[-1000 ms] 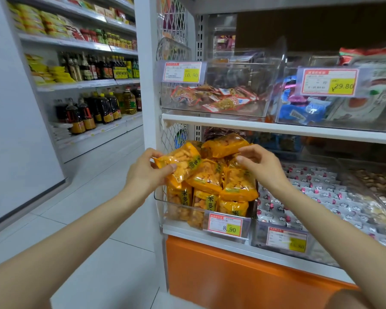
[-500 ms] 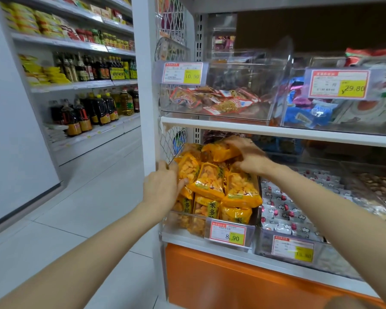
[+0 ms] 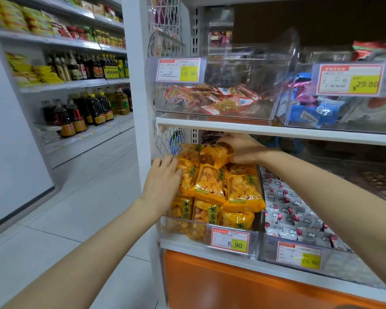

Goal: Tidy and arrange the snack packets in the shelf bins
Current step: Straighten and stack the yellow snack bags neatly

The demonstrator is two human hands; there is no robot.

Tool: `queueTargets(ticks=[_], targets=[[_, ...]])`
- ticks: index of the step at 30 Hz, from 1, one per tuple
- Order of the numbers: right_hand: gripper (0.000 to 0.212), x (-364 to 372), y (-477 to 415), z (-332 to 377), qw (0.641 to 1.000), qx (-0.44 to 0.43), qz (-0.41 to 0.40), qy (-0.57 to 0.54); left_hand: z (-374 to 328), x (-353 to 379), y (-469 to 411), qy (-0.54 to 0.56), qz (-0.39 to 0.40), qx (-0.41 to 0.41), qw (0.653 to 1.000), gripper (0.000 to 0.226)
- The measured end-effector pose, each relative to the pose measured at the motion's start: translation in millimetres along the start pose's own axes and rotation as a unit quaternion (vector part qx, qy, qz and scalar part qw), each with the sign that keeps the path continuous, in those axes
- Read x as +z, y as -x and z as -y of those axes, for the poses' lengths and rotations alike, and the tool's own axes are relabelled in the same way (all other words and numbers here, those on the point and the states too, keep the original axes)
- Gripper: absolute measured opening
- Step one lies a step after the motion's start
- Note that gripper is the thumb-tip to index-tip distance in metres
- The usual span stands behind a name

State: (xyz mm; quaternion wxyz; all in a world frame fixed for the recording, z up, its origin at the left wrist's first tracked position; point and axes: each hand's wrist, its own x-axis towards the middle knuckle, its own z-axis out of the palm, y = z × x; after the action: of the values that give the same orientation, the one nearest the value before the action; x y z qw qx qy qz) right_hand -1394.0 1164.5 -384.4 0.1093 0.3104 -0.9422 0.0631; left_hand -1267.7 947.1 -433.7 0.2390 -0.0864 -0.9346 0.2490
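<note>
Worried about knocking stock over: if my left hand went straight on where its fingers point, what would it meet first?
Probably the leftmost orange snack packet, which the left hand seems to be touching; depth is unclear.

The snack packets (image 3: 210,186) are stacked in the left bin (image 3: 183,228) on the lower shelf (image 3: 183,245), with a price tag (image 3: 230,239) on the bin's front. The left hand (image 3: 163,184) rests against the stack's left side. The right hand (image 3: 243,150) grips the top packet (image 3: 217,153) at the back of the stack, just under the upper shelf (image 3: 276,130). Just right of this bin sits a second bin (image 3: 334,264) holding small packets (image 3: 288,208). On the upper shelf, the upper left bin (image 3: 265,85) and upper right bin (image 3: 310,121) stand side by side. Across the aisle to the left, bottles (image 3: 87,108) line other shelves.
</note>
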Motion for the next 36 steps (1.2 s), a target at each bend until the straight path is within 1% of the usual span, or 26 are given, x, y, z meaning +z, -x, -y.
queueTargets(ticks=[3, 5, 6, 8, 10, 11, 13, 15, 16, 18, 19, 21, 23, 24, 25, 26, 28, 30, 34, 36], targets=[[0.051, 3.5, -3.3, -1.5, 1.0, -0.006, 0.021, 0.005, 4.2, -10.6, -2.9, 0.007, -0.005, 0.022, 1.0, 0.04], [0.049, 4.8, -2.4, -0.3, 0.999, -0.003, 0.032, 0.014, 5.1, -13.2, -2.6, 0.016, 0.022, 0.031, 0.999, 0.026], [0.049, 5.0, -1.7, -0.3, 1.0, -0.008, 0.022, 0.02, 6.3, -5.5, -3.3, 0.004, 0.027, 0.036, 0.999, 0.025], [0.05, 5.2, -1.3, -3.2, 0.999, -0.023, -0.03, 0.03, 8.1, -1.3, -3.4, -0.004, 0.038, 0.034, 0.999, 0.028], [0.053, 2.7, -0.2, -8.5, 0.998, -0.012, -0.063, 0.013, 9.4, -1.2, -1.2, -0.01, 0.036, 0.034, 0.999, 0.03], [0.054, 1.4, -0.4, -12.6, 0.998, -0.004, -0.058, -0.001, 9.6, -1.8, -1.2, -0.014, 0.052, 0.031, 0.998, 0.032], [0.054, -2.7, 1.3, -17.2, 1.0, 0.002, -0.006, -0.02, 5.3, -2.4, 1.0, -0.02, 0.071, 0.025, 0.997, 0.035], [0.056, -5.1, 4.0, -17.5, 0.998, 0.007, 0.04, -0.05, 3.2, -0.7, 4.0, -0.032, 0.063, 0.034, 0.997, 0.039], [0.057, -6.4, 5.1, -16.2, 0.997, 0.009, 0.048, -0.06, 3.0, 1.3, 3.9, -0.035, 0.041, 0.036, 0.998, 0.041], [0.056, -7.3, 7.2, -12.4, 0.997, 0.007, 0.04, -0.059, 5.3, -1.4, 3.3, 0.003, 0.021, 0.043, 0.999, 0.044], [0.055, -6.3, 9.0, -9.8, 0.998, 0.004, 0.027, -0.053, 6.5, -2.3, 3.1, 0.015, 0.044, 0.039, 0.998, 0.042], [0.056, -5.3, 16.9, 0.4, 0.998, 0.005, -0.003, -0.065, 3.4, 4.4, 4.1, 0.027, 0.027, 0.028, 0.999, 0.045], [0.053, -3.9, 26.4, 12.2, 0.995, 0.006, -0.028, -0.1, 2.2, -2.7, 6.8, 0.087, 0.007, 0.009, 0.996, 0.062], [0.047, -2.8, 30.9, 19.2, 0.993, 0.003, -0.035, -0.114, 2.7, -4.1, 7.0, 0.13, -0.005, 0.015, 0.991, 0.069], [0.041, -1.1, 35.3, 26.7, 0.993, 0.001, -0.028, -0.118, 2.6, -5.4, 7.7, 0.18, 0.013, 0.026, 0.983, 0.071], [0.043, 1.6, 38.4, 33.6, 0.995, 0.002, -0.009, -0.099, 1.5, -4.3, 8.5, 0.225, 0.011, 0.039, 0.974, 0.07], [0.064, 10.0, 41.1, 45.2, 0.999, 0.014, 0.041, -0.012, -0.8, -3.1, 9.1, 0.29, 0.023, 0.049, 0.956, 0.069], [0.078, 18.0, 40.3, 52.7, 0.996, 0.031, 0.074, 0.034, -1.8, 0.8, 9.1, 0.321, 0.026, 0.054, 0.945, 0.068], [0.093, 16.8, 36.3, 54.9, 0.992, 0.068, 0.11, 0.005, 0.7, 10.6, 8.0, 0.33, 0.05, 0.059, 0.941, 0.064], [0.094, 13.5, 36.4, 59.6, 0.99, 0.08, 0.12, 0.005, 1.8, 11.5, 7.3, 0.33, 0.055, 0.06, 0.941, 0.066]])
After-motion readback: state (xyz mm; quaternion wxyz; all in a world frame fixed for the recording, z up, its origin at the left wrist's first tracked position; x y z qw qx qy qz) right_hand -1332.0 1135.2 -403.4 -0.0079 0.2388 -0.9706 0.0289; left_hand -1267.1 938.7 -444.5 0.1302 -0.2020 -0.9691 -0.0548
